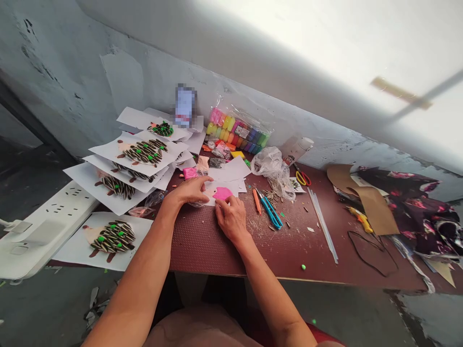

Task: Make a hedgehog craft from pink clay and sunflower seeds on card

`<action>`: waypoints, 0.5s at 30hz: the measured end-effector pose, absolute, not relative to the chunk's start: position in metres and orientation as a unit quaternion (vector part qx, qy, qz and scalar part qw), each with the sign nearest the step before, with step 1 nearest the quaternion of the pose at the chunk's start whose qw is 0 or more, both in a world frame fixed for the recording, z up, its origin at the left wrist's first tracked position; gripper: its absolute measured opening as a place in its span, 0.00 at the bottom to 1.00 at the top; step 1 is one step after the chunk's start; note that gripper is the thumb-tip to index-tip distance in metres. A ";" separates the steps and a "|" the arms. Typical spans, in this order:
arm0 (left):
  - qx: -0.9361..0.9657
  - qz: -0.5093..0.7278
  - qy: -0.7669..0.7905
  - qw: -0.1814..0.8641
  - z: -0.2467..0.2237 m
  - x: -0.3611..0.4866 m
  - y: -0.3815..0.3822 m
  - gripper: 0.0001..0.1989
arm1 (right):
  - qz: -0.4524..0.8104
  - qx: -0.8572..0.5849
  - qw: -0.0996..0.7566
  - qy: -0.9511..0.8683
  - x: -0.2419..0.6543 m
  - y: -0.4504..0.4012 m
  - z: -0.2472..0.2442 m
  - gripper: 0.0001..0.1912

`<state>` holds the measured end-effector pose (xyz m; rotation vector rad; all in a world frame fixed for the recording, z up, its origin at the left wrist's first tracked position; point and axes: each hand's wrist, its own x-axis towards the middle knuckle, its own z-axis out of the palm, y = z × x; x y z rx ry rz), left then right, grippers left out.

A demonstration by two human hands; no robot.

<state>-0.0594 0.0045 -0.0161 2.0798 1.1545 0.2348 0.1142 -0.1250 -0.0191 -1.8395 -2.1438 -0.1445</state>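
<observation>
A small white card [211,201] lies on the dark red table, with a flat bright pink shape [222,193] and a pale peach piece on it. My left hand [191,190] is over the card's left side, thumb and fingers apart, with nothing seen between them. At the lower edge of the pink shape, my right hand [231,214] has its fingers bent together against the card; anything between the fingertips is too small to make out. A pink clay packet [189,173] and a peach packet [203,164] are just beyond my left hand.
Stacked hedgehog pictures [141,156] and a white power strip [47,226] are on the left. Clay packs [237,131] and a phone [185,107] lean at the wall. Rightward lie a blue cutter [270,212], scissors [302,177], glue sticks [323,225] and a glue gun [362,220].
</observation>
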 end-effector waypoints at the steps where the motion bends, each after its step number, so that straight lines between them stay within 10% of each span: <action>1: 0.810 0.091 0.450 0.366 -0.016 -0.059 0.004 0.42 | -0.053 -0.643 0.164 -0.746 0.115 -0.125 -0.019 0.14; 15: 0.807 0.090 0.451 0.370 -0.015 -0.059 0.005 0.42 | -0.056 -0.633 0.163 -0.755 0.115 -0.128 -0.022 0.14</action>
